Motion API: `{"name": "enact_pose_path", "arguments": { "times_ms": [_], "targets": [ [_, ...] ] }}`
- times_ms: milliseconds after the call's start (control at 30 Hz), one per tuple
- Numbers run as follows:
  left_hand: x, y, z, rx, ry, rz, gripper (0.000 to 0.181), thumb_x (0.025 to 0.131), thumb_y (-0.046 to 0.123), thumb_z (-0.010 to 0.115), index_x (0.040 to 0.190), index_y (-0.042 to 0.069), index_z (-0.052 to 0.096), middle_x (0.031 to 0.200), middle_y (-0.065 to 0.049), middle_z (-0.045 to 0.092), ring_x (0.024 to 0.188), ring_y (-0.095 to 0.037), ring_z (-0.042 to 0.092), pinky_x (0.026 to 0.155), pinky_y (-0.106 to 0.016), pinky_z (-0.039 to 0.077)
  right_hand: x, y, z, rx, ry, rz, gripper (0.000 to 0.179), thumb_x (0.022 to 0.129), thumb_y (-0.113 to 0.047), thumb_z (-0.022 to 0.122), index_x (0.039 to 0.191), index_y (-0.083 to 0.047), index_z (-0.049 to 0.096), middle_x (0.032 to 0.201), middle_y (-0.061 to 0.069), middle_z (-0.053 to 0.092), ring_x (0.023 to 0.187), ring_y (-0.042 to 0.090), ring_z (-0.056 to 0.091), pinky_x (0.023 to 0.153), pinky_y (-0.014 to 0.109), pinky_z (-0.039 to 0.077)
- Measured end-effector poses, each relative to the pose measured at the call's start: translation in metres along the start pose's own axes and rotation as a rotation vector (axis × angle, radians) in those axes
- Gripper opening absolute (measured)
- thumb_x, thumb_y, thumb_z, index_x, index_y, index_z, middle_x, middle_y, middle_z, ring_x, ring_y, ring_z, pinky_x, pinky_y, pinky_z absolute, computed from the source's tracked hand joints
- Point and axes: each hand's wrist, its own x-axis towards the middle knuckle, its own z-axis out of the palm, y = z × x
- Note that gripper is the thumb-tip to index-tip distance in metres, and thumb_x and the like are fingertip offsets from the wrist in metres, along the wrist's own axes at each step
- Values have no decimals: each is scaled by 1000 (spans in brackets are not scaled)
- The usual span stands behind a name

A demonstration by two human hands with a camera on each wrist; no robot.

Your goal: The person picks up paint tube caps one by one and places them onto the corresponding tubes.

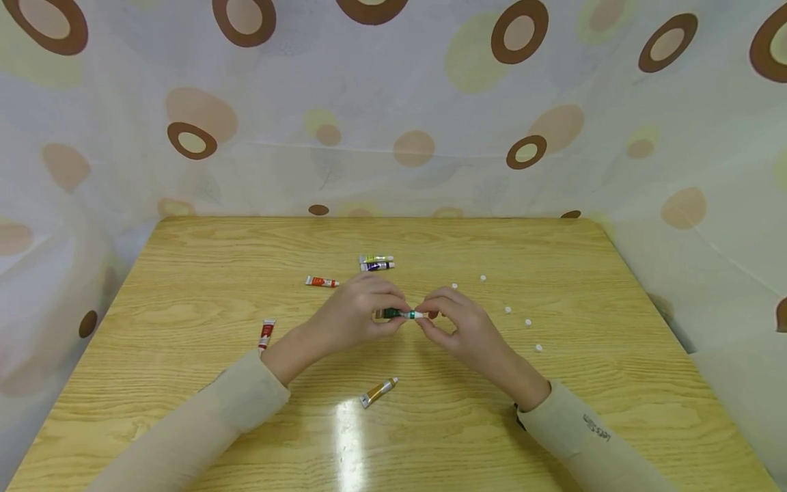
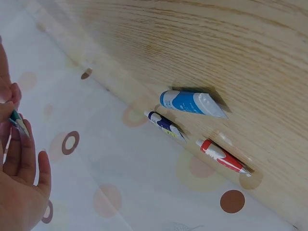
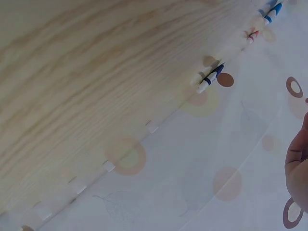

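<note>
Over the middle of the table, my left hand (image 1: 367, 307) pinches a small green paint tube (image 1: 393, 313) between thumb and fingers. The tube lies level, its white cap (image 1: 419, 315) pointing right. My right hand (image 1: 462, 324) pinches that cap end with thumb and forefinger. In the left wrist view, the green tube (image 2: 19, 123) shows at the left edge in my left hand (image 2: 21, 168). Only part of my right hand (image 3: 297, 166) enters the right wrist view. An ochre paint tube (image 1: 378, 393) lies on the table in front of the hands.
Yellow (image 1: 376, 259) and purple (image 1: 377, 266) paint tubes lie side by side behind the hands. An orange-red tube (image 1: 322, 281) and a dark red tube (image 1: 266, 335) are on the left. A blue tube (image 2: 192, 102) shows in the left wrist view. Several white caps (image 1: 507, 310) lie scattered right.
</note>
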Motion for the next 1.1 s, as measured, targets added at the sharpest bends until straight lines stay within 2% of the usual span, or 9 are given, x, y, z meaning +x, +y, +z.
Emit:
{"name": "enact_pose_path", "arguments": {
  "times_ms": [133, 267, 500, 700, 900, 1100],
  "targets": [
    [3, 0, 1, 22, 9, 42, 10, 80, 10, 87, 88, 10, 81, 91, 2, 78, 87, -13, 72, 95, -34, 58, 1, -2, -2, -11, 0, 9, 23, 77, 7, 83, 95, -3, 73, 93, 5, 70, 78, 15, 63, 70, 19, 53],
    [5, -1, 2, 64, 23, 92, 11, 79, 8, 87, 88, 9, 80, 91, 1, 78, 87, -14, 72, 93, -33, 58, 3, -3, -4, 3, -17, 42, 18, 80, 6, 82, 93, -4, 74, 90, 4, 70, 78, 14, 63, 66, 26, 55],
    [6, -5, 5, 105, 47, 116, 13, 78, 8, 88, 88, 9, 80, 91, 1, 77, 87, -14, 72, 93, -34, 57, 4, -3, -5, -9, -58, 160, 11, 87, -2, 79, 95, -7, 73, 91, 2, 69, 80, 13, 62, 65, 30, 55],
    [8, -15, 8, 135, 42, 76, 10, 80, 10, 86, 88, 10, 80, 92, 1, 76, 86, -15, 71, 89, -33, 59, 3, -2, -10, -48, -76, 236, 22, 87, -3, 80, 107, -4, 71, 98, 6, 70, 85, 15, 63, 71, 37, 58],
    [9, -26, 7, 125, 14, 1, 10, 82, 11, 86, 89, 10, 80, 93, 0, 75, 83, -16, 70, 80, -34, 59, 0, 9, -21, -70, -32, 250, 24, 85, 1, 81, 105, -4, 71, 97, 9, 70, 83, 17, 64, 69, 35, 56],
    [10, -33, 7, 148, -42, -74, 7, 84, 13, 85, 90, 12, 81, 97, 0, 77, 97, -20, 74, 90, -38, 59, -2, 20, -37, -82, -12, 307, 21, 85, 1, 80, 103, -6, 73, 97, 9, 70, 83, 16, 63, 68, 36, 54]
  ]
}}
